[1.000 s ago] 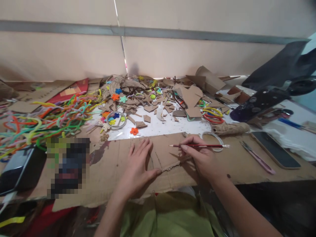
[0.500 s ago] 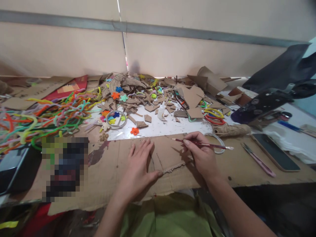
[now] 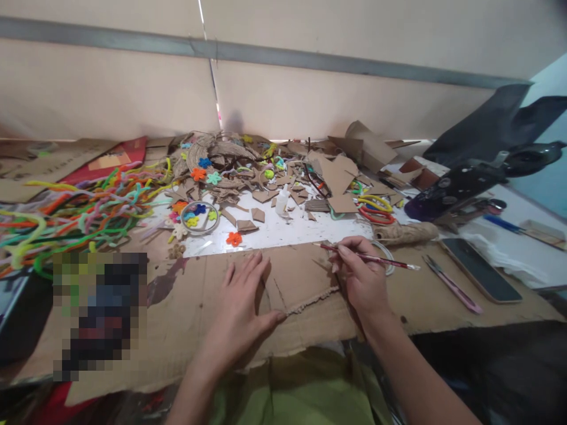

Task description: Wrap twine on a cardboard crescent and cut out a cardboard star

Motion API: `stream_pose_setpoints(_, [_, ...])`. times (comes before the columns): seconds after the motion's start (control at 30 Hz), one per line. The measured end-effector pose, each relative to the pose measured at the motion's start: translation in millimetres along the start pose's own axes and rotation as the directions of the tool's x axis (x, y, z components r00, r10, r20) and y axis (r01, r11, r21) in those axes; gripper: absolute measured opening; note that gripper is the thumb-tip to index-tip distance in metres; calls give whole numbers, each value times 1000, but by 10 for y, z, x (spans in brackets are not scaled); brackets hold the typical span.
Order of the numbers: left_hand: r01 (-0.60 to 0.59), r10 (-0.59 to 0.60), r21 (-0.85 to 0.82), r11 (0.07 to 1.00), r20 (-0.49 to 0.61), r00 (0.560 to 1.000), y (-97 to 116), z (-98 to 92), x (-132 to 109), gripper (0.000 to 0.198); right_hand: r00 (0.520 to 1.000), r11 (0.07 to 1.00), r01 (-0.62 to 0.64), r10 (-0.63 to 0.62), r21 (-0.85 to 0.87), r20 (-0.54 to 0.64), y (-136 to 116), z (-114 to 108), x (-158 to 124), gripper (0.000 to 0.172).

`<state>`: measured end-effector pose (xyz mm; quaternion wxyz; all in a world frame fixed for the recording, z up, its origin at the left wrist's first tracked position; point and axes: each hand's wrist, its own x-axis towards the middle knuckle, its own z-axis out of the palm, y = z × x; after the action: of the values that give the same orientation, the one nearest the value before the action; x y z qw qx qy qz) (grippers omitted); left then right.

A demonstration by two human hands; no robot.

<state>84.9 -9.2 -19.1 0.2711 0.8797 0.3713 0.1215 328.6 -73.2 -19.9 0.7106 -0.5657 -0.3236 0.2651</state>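
Note:
My left hand (image 3: 243,289) lies flat with its fingers spread, pressing on a piece of brown cardboard (image 3: 301,274) that has a ragged near edge and a few dark pencil lines. Between the thumb and fingers of my right hand (image 3: 364,277) is a dark red pencil (image 3: 390,261). Its point faces left, over the far part of the cardboard piece; whether it touches the surface I cannot tell. Beneath both hands spreads a larger cardboard sheet (image 3: 186,336).
Colourful pipe cleaners (image 3: 101,200) heap at the left. Behind lie cardboard scraps (image 3: 336,177), felt-like flowers (image 3: 199,175), a tape ring (image 3: 201,218) and a small white bottle (image 3: 282,200). To the right are a pink cutter (image 3: 454,286), a phone (image 3: 481,268) and a twine roll (image 3: 405,232).
The view has turned slightly, so the scene sits further left. My right hand has shifted a little to the right over the cardboard with the pencil. My left hand stays in place on it.

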Motion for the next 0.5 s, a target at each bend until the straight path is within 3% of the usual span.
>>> stream_pose_setpoints(0.13, [17,-17,-5,1000,-21,1000,6,4,-3,86,1000,999,-26,26,25,12,13,1,11,13])
stream_pose_setpoints(0.5, [-7,5,-34,999,-72,997,-16,34,10,99,996,998,-46,43,37,74,28,-42,15,39])
